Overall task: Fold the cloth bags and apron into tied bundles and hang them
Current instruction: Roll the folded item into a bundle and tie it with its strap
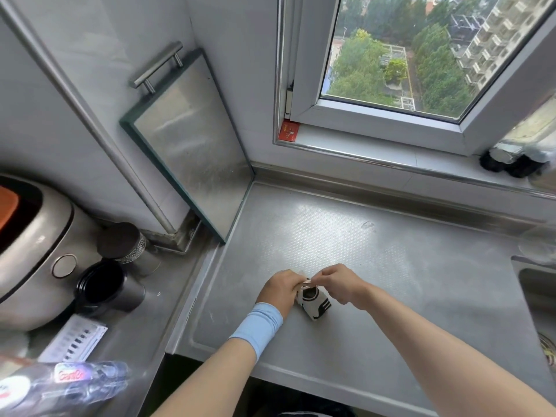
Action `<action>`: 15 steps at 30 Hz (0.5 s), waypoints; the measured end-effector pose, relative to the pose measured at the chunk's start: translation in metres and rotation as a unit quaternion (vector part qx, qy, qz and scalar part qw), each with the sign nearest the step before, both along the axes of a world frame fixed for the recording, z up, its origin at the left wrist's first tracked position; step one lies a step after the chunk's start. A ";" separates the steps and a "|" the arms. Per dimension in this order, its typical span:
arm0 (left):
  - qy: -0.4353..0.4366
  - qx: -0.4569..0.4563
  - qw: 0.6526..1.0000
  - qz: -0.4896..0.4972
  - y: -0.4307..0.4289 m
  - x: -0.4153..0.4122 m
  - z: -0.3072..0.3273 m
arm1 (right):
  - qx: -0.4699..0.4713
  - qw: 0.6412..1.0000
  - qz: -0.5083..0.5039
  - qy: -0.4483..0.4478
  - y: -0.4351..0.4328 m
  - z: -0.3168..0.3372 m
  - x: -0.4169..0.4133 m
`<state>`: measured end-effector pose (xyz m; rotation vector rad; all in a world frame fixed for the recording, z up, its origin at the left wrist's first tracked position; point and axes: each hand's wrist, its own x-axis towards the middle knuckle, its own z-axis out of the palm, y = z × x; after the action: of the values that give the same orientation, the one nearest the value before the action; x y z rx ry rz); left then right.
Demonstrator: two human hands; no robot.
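Both forearms reach in from the bottom edge. Left hand (281, 291) and right hand (338, 284), fingers curled, pinch a tan strap (308, 283) atop a small, soft black-and-white cloth bundle (316, 307), lower centre on the dimpled steel counter (376, 251). Tying seems underway; next, the knot probably needs pulling snug.

Daylight from a white-framed window (376, 121), which looks down on green treetops (361, 64) and a pale apartment block (493, 37), falls across a grey stainless-steel kitchen counter (376, 242) with a dimpled draining surface. A rectangular metal board with a bar handle (192, 139) leans in the corner against pale grey wall panels (90, 40). At left stand a rounded silver electric cooker (33, 245) and two cylindrical steel canisters with dark tops (126, 245); a steel sink's edge (538, 284) shows at right.
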<state>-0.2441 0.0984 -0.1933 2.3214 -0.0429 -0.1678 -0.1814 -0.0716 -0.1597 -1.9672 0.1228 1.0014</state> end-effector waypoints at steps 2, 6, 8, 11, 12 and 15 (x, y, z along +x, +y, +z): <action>-0.026 0.023 0.999 0.016 0.002 -0.004 -0.003 | -0.005 1.000 0.007 -0.006 0.002 -0.002 -0.001; 0.018 0.031 0.999 0.012 0.005 -0.013 -0.002 | -0.025 0.998 0.037 -0.033 0.001 -0.006 0.001; 0.085 0.048 0.995 0.008 0.016 -0.019 -0.007 | -0.063 0.993 0.069 -0.074 -0.007 -0.009 0.006; 0.200 0.026 0.978 0.060 0.033 -0.025 -0.013 | -0.137 0.969 0.135 -0.154 -0.019 -0.016 0.015; 0.226 -0.001 0.972 0.070 0.034 -0.026 -0.012 | -0.155 0.959 0.158 -0.175 -0.020 -0.017 0.015; 0.256 -0.056 0.962 0.077 0.022 -0.020 -0.006 | -0.213 0.917 0.237 -0.239 -0.013 -0.022 0.015</action>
<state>-0.2644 0.1206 -0.1994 2.0938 0.3762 -0.6630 -0.1663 -0.0846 -0.1819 -2.6704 -0.4677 0.7925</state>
